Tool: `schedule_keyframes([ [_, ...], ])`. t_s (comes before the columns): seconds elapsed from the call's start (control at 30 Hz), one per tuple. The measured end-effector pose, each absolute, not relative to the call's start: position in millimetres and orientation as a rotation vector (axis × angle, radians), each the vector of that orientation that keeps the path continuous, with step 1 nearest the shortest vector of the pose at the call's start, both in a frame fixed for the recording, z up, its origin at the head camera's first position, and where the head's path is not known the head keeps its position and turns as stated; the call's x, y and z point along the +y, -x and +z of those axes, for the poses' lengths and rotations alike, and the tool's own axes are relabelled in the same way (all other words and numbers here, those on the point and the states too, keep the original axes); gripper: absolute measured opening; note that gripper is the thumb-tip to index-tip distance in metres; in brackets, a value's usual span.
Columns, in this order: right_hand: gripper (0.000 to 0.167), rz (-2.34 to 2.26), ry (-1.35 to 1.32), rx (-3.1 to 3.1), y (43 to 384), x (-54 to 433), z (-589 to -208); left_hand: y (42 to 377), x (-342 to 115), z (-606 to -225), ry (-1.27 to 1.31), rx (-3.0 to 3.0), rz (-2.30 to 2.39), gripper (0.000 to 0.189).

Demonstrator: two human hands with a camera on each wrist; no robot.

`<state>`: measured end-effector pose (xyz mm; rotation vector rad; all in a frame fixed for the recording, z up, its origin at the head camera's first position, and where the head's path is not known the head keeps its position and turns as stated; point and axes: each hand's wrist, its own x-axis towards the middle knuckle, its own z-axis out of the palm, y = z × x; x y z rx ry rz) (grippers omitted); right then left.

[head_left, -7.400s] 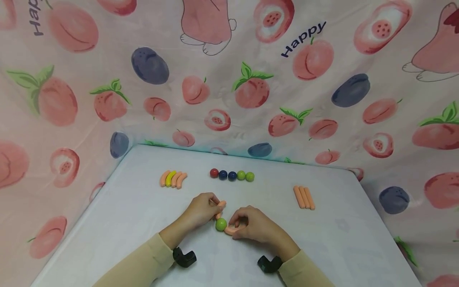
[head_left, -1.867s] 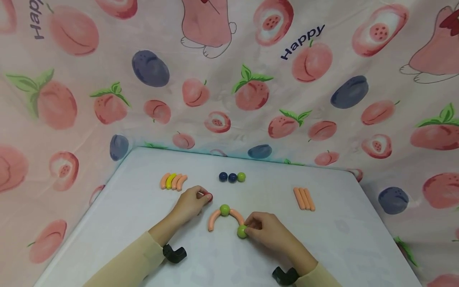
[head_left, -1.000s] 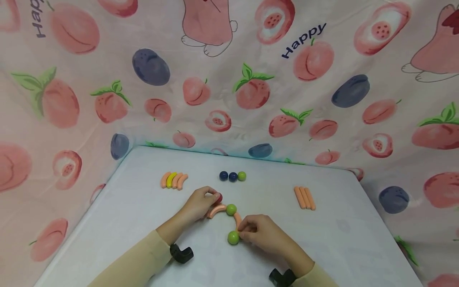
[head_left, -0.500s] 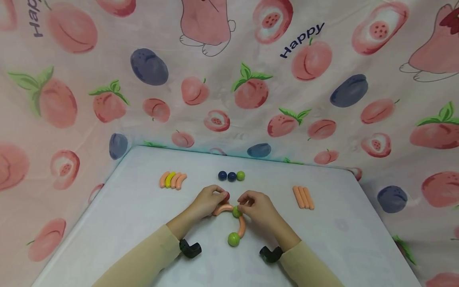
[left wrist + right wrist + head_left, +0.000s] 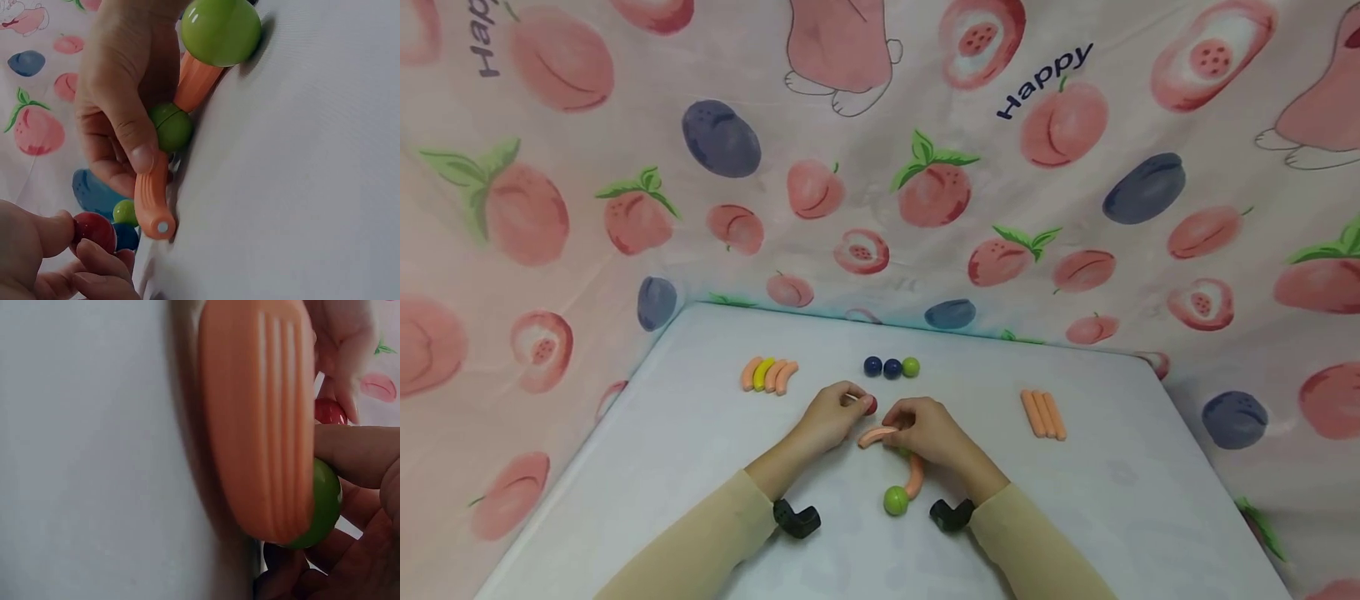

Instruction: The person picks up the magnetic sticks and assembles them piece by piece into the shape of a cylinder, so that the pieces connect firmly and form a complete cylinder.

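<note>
My left hand (image 5: 826, 419) pinches a red ball (image 5: 872, 405) just above the table, apart from the chain. With thumb and fingers my right hand (image 5: 931, 432) grips a curved orange stick (image 5: 874, 436), right by its joint with a green ball (image 5: 170, 127). In the left wrist view a pale round spot shows on the stick's free end, facing the red ball. From that green ball a second curved orange stick (image 5: 915, 475) runs toward the near side, ending at another green ball (image 5: 896, 500). The right hand mostly hides the middle ball in the head view.
Behind the hands lie two dark blue balls (image 5: 883, 367) and a green ball (image 5: 911, 367) in a row. Several curved sticks (image 5: 781, 377), one yellow (image 5: 763, 374), lie at back left. Three straight orange sticks (image 5: 1043, 414) lie right. A fruit-print curtain (image 5: 865, 150) rises behind the white table (image 5: 1120, 500).
The left hand took the red ball and brought it to the chain. The right hand let go of the near green ball, moved up and now grips the left curved stick.
</note>
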<state>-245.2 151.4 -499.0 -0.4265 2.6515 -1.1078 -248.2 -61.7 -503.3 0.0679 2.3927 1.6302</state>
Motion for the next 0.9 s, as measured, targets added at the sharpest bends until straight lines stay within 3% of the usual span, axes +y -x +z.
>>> schedule_keyframes([
  [0.33,0.006,-1.143,0.228,2.701,240.8,156.5,-498.8,239.1,-76.7,-504.2,-0.032,2.353,1.654,0.018],
  [0.9,0.011,-1.168,0.055,2.736,232.9,161.0,-497.5,229.8,-66.8,-509.2,-0.173,2.467,1.507,0.018],
])
